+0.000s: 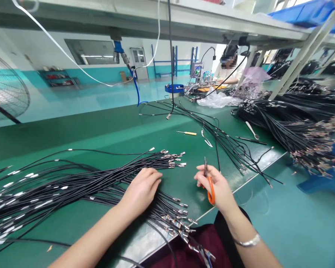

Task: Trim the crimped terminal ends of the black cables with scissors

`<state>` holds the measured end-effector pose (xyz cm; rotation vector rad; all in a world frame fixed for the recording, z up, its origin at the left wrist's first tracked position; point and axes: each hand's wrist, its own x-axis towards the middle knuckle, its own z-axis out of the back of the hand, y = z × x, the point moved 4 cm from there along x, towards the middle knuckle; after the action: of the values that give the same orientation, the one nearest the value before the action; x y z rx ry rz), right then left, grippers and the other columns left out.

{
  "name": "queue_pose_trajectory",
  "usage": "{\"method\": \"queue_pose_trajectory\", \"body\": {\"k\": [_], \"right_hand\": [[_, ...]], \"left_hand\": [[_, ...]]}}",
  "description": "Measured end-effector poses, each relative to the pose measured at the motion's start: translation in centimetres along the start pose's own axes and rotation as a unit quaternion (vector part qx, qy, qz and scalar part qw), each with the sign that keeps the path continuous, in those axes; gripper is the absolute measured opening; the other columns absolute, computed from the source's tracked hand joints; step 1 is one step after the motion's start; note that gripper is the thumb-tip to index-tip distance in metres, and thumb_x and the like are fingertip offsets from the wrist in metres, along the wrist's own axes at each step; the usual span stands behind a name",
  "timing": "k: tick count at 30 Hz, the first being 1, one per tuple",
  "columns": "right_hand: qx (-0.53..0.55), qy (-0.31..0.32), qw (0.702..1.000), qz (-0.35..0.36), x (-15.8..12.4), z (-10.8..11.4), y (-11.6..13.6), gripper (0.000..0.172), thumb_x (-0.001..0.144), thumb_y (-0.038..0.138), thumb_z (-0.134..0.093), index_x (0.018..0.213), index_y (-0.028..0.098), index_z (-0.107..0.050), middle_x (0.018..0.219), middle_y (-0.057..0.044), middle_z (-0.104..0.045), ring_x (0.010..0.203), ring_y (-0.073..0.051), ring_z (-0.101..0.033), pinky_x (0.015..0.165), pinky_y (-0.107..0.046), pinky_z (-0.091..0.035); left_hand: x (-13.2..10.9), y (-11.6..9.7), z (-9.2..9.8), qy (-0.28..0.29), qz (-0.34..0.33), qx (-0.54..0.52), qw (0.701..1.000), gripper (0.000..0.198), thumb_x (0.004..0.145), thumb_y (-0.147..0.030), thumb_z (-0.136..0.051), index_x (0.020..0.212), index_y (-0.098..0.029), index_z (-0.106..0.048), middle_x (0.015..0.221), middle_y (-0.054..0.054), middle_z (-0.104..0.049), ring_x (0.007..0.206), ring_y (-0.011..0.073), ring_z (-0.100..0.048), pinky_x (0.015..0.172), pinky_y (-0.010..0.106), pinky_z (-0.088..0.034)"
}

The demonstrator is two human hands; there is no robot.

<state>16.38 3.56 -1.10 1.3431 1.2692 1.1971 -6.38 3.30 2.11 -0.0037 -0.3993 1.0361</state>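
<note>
1. The left hand [142,190] lies palm down on the black cable bundle [72,186], which fans across the green bench [114,137] from the left edge to just in front of the person. The fingers are close together and bent. Whether they pinch a single cable underneath cannot be told.
2. The right hand [216,188] holds the orange-handled scissors [209,182]. The fingers are wrapped through the loops and the blades point up and away, closed or nearly so, clear of the cables.
3. One group of metal terminals [174,160] fans out just beyond the left fingertips. Another [178,219] spills over the near bench edge.
4. To do this step well, the left hand should probably press the bundle flat and single out one cable, so the others do not slide.
5. The scissor tips look best kept clear of neighbouring insulation and terminals.
6. A yellow-handled tool [187,133] lies farther back, well apart from both hands.
</note>
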Motion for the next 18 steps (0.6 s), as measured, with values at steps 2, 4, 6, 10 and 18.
{"method": "queue_pose_trajectory", "body": {"k": [2,4,6,10,18], "right_hand": [[0.011,-0.003,1.0,-0.016,0.5,-0.2,-1.1,0.037,0.075,0.044,-0.069,0.099,0.018,-0.058,0.071,-0.001,-0.06,0.059,-0.013,-0.054,0.061,-0.029,-0.048],[0.015,-0.004,1.0,-0.021,0.5,-0.2,-1.8,0.039,0.076,0.044,-0.068,0.101,0.017,-0.058,0.069,-0.001,-0.06,0.057,-0.012,-0.053,0.059,-0.028,-0.047],[0.019,-0.004,1.0,-0.023,0.4,0.0,-2.1,0.038,0.076,0.044,-0.068,0.101,0.017,-0.058,0.069,0.0,-0.06,0.056,-0.012,-0.053,0.059,-0.027,-0.046],[0.023,-0.005,0.999,-0.027,0.0,0.4,-1.9,0.036,0.077,0.043,-0.068,0.101,0.017,-0.058,0.069,0.0,-0.06,0.056,-0.011,-0.053,0.059,-0.027,-0.045],[0.02,-0.018,0.999,-0.02,0.2,0.5,-1.9,0.037,0.071,0.041,-0.072,0.098,0.019,-0.059,0.072,0.001,-0.06,0.06,-0.012,-0.055,0.062,-0.028,-0.047]], "left_hand": [[2.0,1.2,-1.1,0.004,0.008,0.018,1.0,0.022,0.089,-0.018,-0.046,0.099,-0.016,-0.066,0.094,0.01,-0.065,0.09,0.0223,-0.057,0.083,0.037,-0.048],[3.3,2.0,-2.1,0.006,0.015,0.03,0.999,0.021,0.089,-0.018,-0.046,0.094,-0.015,-0.066,0.089,0.01,-0.064,0.086,0.0231,-0.055,0.081,0.039,-0.047],[4.1,2.4,-2.7,0.007,0.021,0.036,0.999,0.022,0.089,-0.019,-0.045,0.088,-0.015,-0.066,0.084,0.01,-0.063,0.083,0.0234,-0.053,0.08,0.04,-0.045],[4.2,2.0,-2.7,0.015,0.022,0.02,0.999,0.021,0.089,-0.02,-0.046,0.08,-0.017,-0.064,0.081,0.009,-0.061,0.082,0.0229,-0.052,0.078,0.038,-0.042],[0.4,0.3,0.1,-0.011,0.059,-0.101,0.993,0.023,0.092,-0.024,-0.041,0.106,-0.022,-0.06,0.095,0.005,-0.066,0.089,0.018,-0.059,0.081,0.032,-0.047]]}}
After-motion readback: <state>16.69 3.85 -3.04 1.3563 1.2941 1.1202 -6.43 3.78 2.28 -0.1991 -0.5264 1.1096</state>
